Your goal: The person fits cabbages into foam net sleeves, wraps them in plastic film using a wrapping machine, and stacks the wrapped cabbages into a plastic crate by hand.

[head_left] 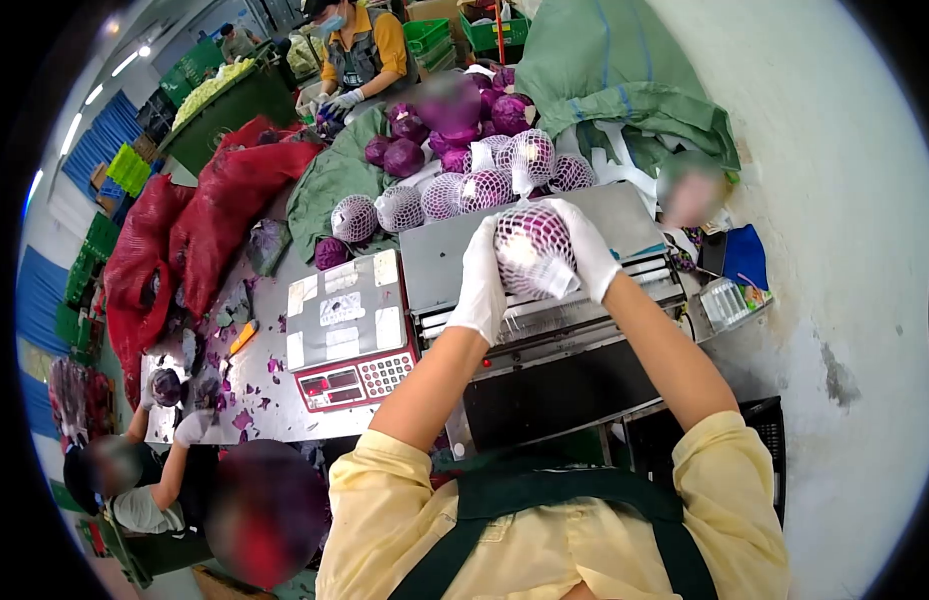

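A purple cabbage in a white foam net [535, 248] is held between my two white-gloved hands, above the metal wrapping machine [440, 250]. My left hand [481, 285] presses on its left side, and my right hand [588, 245] wraps round its right side. Behind the machine's plate lie several more netted cabbages [485, 190]. Bare purple cabbages [403, 157] are heaped beyond them. Left of the machine stands a scale [347, 318] with a red keypad front and nothing on its plate.
Red mesh sacks [225, 225] lie at the left. An orange-handled knife [244, 337] rests among leaf scraps. One co-worker [363, 60] stands at the back; another [135, 480] holds a cabbage at lower left. A green sack [625, 70] and white wall [835, 200] bound the right.
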Available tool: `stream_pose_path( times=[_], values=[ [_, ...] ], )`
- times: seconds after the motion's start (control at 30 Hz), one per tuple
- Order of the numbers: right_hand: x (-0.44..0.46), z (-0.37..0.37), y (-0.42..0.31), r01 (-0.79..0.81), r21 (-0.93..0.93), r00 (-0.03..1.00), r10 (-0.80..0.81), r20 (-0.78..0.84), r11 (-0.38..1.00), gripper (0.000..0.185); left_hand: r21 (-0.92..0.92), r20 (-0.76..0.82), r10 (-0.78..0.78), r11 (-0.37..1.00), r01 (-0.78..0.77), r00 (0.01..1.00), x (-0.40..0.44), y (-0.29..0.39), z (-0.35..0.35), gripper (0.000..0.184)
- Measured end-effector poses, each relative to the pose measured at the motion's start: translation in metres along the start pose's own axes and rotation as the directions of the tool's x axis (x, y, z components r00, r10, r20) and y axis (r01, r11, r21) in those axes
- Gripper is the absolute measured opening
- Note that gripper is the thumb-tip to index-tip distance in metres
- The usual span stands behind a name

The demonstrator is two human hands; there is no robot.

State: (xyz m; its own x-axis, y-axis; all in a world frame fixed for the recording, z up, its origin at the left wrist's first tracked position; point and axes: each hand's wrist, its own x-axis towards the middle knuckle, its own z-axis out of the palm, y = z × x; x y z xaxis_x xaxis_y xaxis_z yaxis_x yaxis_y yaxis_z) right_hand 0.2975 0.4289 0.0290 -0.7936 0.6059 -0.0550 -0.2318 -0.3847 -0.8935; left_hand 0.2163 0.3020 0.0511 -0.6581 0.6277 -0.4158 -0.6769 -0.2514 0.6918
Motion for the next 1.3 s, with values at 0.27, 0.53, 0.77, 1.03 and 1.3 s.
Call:
stream_pose_path(
  times=[0.27,0.53,0.77,1.03,1.3],
  values=[
    [0.047,-0.024,-0.001,-0.392,0.018,0.919,0.393,-0.041,0.92,0.03,0.363,0.003,-0.231,0.907,0.214,0.973,0.058,0.004,0.001,0.055],
    [0.058,-0.051,-0.008,-0.273,-0.371,0.961,0.267,-0.069,0.888,0.034,0.365,0.034,0.008,0.931,-0.02,0.999,0.051,-0.009,-0.016,0.058],
    [-0.005,-0.141,-0.114,0.733,-0.585,0.66,0.154,0.735,-0.347,0.051,0.684,0.721,0.326,-0.476,-0.553,0.611,-0.038,0.042,-0.115,0.059],
    [-0.017,-0.174,-0.081,0.873,-0.155,0.403,0.504,0.764,-0.463,0.041,0.257,0.79,-0.119,-0.826,-0.502,0.601,-0.045,0.024,-0.101,0.059],
    [-0.053,-0.132,-0.1,0.317,-0.902,0.809,0.412,0.419,0.294,0.009,0.82,0.128,0.139,0.542,-0.184,0.982,-0.068,-0.01,-0.094,0.019]
  ],
)
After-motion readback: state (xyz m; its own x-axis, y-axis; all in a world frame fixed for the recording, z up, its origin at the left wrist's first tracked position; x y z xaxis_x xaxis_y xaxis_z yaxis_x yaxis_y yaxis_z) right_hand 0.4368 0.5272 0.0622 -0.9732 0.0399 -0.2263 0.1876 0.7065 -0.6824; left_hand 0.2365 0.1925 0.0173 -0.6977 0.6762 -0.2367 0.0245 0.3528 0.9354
